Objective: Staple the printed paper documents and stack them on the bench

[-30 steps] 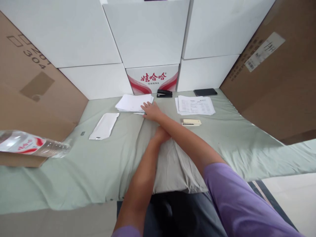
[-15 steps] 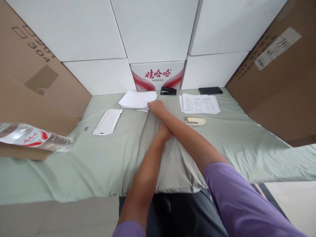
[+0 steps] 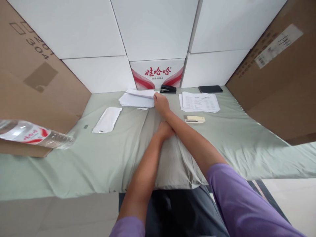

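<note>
Green cloth (image 3: pixel 103 164) is covering the surface, w/ white boxes (image 3: pixel 153 29) along the far edge and cardboard at both side edges. Right hand (image 3: pixel 161 102) is pinching the top sheet of the blank paper stack (image 3: pixel 137 98) near the far edge, lifting its corner. Left hand (image 3: pixel 165 129) is lying under the right forearm, fingers hidden; can't tell. Stapler (image 3: pixel 168 89), printed sheets (image 3: pixel 199 102), phone (image 3: pixel 210 89) are sitting rightward; bottle (image 3: pixel 32 137) is lying at the left edge.

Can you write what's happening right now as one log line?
right hand: lifting top sheet of blank paper stack | left hand: resting on cloth | stapler: untouched
</note>
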Tool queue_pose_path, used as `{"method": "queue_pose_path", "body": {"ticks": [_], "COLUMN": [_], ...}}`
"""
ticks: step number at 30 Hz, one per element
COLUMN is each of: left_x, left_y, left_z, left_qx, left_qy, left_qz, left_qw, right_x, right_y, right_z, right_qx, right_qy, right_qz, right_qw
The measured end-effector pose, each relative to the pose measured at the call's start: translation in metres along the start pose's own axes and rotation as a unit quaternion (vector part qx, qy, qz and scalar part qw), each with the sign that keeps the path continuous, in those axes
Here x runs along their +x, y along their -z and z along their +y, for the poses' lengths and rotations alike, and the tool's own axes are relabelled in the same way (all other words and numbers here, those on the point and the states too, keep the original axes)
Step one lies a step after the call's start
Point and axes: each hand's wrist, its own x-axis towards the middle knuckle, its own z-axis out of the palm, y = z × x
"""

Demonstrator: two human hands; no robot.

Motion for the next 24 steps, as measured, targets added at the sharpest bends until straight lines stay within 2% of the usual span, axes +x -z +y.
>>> {"method": "queue_pose_path", "body": {"ticks": [3,6,10,14,19,21,24], "left_x": [0.000,-0.001,-0.003,0.000,0.003,0.003,0.002], "left_y": [0.001,0.001,0.003,0.004,0.004,0.004,0.005], "left_z": [0.000,0.002,0.004,0.003,-0.001,-0.002,0.000], "left_qx": [0.024,0.033,0.023,0.013,0.000,0.015,0.043], "left_qy": [-0.003,-0.005,-0.012,-0.007,0.014,0.011,-0.009], "left_qz": [-0.019,-0.016,-0.004,-0.020,-0.008,-0.015,-0.023], "left_qw": [1.000,0.999,1.000,1.000,1.000,1.000,0.999], "right_x": [-0.001,-0.004,-0.005,0.000,0.005,0.005,0.001], "right_y": [0.001,0.001,-0.002,-0.007,-0.015,-0.016,-0.012], "right_z": [0.001,0.001,0.007,0.020,0.021,0.020,0.019], "right_qx": [0.041,0.042,0.021,0.069,0.176,0.193,0.182], "right_qy": [0.009,-0.019,-0.116,-0.208,-0.220,-0.213,-0.166], "right_qz": [-0.012,-0.031,-0.028,-0.100,-0.190,-0.179,-0.123], "right_qw": [0.999,0.998,0.993,0.970,0.940,0.941,0.961]}}
